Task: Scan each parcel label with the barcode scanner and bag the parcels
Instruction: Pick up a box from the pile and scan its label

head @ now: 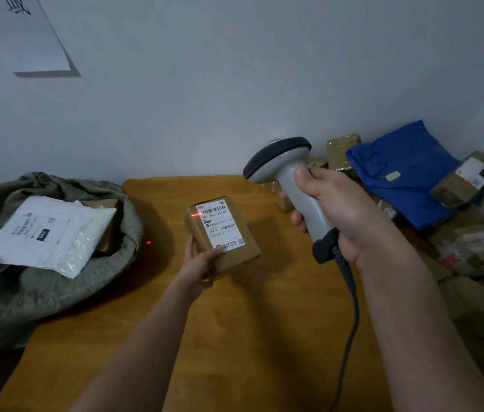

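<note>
My left hand (197, 264) grips a small brown cardboard parcel (231, 257) by its near left corner, above the wooden table (234, 337). A white printed label (221, 226) faces up on the parcel. My right hand (341, 209) holds the grey barcode scanner (286, 171) by its handle, to the right of the parcel and higher. The scanner's dark head points left. A red scan line falls on the label's upper left edge, and a red dot shows on the table by the sack.
A grey-green sack (26, 292) lies open at the left, with a white poly mailer (47, 233) and a brown box in its mouth. At the right, a pile of brown parcels (472, 251) and a blue bag (407, 171) lean against the wall. The scanner cable (350, 322) hangs down.
</note>
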Demonstrator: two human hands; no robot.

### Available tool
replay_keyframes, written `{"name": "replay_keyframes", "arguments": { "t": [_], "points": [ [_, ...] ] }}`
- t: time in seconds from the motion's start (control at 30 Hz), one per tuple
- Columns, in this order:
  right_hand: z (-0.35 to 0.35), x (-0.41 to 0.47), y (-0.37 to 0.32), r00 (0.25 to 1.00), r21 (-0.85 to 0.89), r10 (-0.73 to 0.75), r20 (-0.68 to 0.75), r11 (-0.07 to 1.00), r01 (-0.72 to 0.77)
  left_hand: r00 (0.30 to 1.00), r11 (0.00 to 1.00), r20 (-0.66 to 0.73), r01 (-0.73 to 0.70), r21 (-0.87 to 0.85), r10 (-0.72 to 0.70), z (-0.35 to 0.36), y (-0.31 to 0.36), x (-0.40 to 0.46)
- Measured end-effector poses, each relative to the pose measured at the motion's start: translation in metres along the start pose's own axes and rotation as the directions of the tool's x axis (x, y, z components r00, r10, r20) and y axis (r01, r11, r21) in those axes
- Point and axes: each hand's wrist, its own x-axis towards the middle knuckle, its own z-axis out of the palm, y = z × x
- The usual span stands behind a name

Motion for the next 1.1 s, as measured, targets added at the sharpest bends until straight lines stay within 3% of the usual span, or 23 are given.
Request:
{"name": "replay_keyframes", "arguments": {
  "t": [0.37, 1.1],
  "points": [
    [-0.026, -0.015, -0.011, 0.997, -0.013, -0.074, 0.039, 0.997, 0.074, 0.998, 0.999, -0.056, -0.032, -0.037, 0.030, 0.011, -0.003, -0.017],
    [-0.007, -0.044, -0.030, 0.985, -0.012, -0.123, 0.122, 0.992, 0.125, 0.986, 0.981, -0.076, -0.155, -0.117, 0.147, -0.026, 0.007, -0.045]
  ]
}}
